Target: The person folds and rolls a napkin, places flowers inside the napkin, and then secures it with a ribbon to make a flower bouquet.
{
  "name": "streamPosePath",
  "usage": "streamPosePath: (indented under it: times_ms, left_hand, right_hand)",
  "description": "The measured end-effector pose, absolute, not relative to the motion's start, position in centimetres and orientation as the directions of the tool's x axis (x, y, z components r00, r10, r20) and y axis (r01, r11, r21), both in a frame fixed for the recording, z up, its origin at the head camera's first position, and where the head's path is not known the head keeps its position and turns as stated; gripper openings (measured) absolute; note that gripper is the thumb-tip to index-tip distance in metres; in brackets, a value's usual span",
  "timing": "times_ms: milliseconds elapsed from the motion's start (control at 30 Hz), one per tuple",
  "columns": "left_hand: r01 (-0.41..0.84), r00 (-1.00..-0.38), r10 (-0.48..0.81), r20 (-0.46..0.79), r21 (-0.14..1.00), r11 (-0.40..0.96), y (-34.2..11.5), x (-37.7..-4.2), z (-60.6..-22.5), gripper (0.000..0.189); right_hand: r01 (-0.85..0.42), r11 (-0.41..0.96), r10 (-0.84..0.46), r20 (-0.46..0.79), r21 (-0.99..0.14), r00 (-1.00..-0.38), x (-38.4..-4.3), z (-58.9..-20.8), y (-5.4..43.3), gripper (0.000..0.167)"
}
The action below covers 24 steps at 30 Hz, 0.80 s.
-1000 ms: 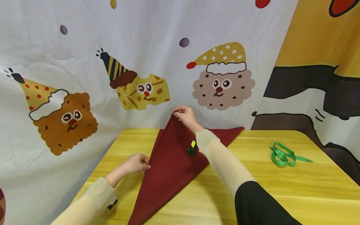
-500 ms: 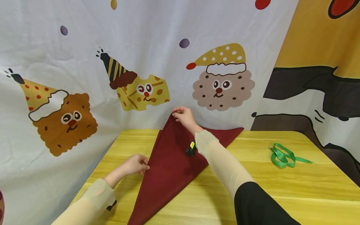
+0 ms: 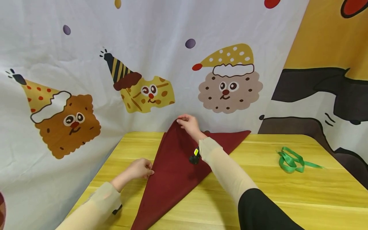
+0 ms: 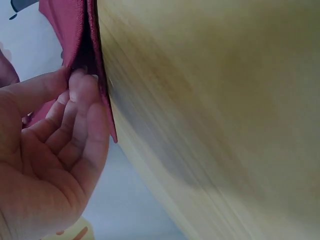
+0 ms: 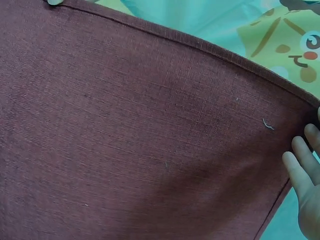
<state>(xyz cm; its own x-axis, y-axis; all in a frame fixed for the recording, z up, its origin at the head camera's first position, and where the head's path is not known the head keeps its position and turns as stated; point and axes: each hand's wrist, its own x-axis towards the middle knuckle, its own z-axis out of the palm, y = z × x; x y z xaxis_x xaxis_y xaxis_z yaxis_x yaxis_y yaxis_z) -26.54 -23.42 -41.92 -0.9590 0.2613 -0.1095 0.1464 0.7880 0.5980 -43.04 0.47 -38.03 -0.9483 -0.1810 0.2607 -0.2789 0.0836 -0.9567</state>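
Note:
A dark red cloth (image 3: 175, 179), folded into layers, lies across the table with one corner raised at the back. My left hand (image 3: 137, 168) pinches the cloth's left edge about halfway along. Seen in the left wrist view, the thumb of that left hand (image 4: 55, 145) presses the upper layer against the fingers, which reach into the gap between two layers. My right hand (image 3: 189, 125) pinches the raised corner and holds it above the table. The right wrist view has the hemmed cloth (image 5: 150, 115) stretched wide, with the right hand (image 5: 307, 170) at its right corner, partly out of frame.
A loosely looped green ribbon (image 3: 290, 160) lies on the right side of the wooden table (image 3: 287, 198). Behind the table hangs a pale curtain (image 3: 161, 38) printed with cartoon biscuits and cheese. Another cloth corner points right along the back edge.
My right hand has come down slightly with the raised corner, which now sits lower and bends over more. The left hand keeps its pinch in about the same place.

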Motion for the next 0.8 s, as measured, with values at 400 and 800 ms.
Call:
streamPosePath:
  times_ms: [400, 800]
  left_hand:
    - [0.101, -0.965, 0.207, -0.163, 0.497, 0.862, -22.8, -27.1, -42.4, 0.038]
    - [0.063, -0.969, 0.162, -0.188, 0.447, 0.892, -22.7, -27.5, -42.5, 0.04]
  right_hand:
    - [-0.194, 0.055, -0.181, 0.181, -0.98, -0.967, -42.6, -41.3, -0.3, 0.025]
    - [-0.14, 0.093, -0.264, 0.111, -0.986, -0.958, -42.8, -42.2, -0.2, 0.037]
